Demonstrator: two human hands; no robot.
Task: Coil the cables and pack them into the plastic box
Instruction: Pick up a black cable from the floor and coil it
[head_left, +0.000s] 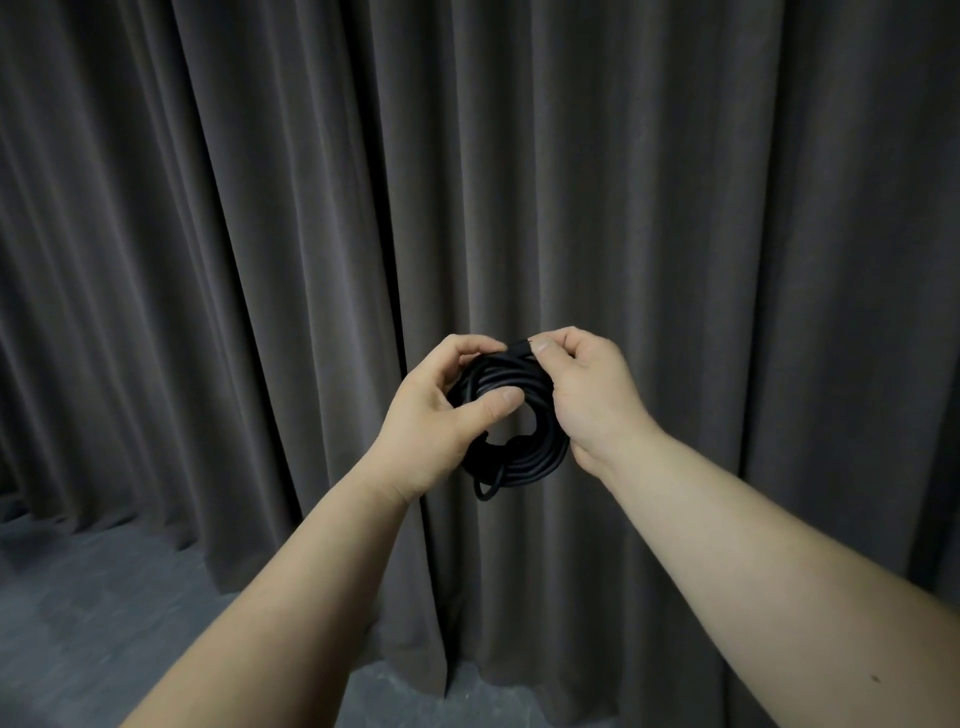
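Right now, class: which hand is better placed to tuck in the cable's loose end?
The right hand, I judge. It pinches the cable end at the top of the black coil. The left hand grips the coil, thumb through its middle, so it steadies the loops.

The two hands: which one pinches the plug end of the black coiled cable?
The right hand: its thumb and fingers pinch the plug end atop the black coiled cable. The left hand grips the coil's side instead, thumb across the loops.
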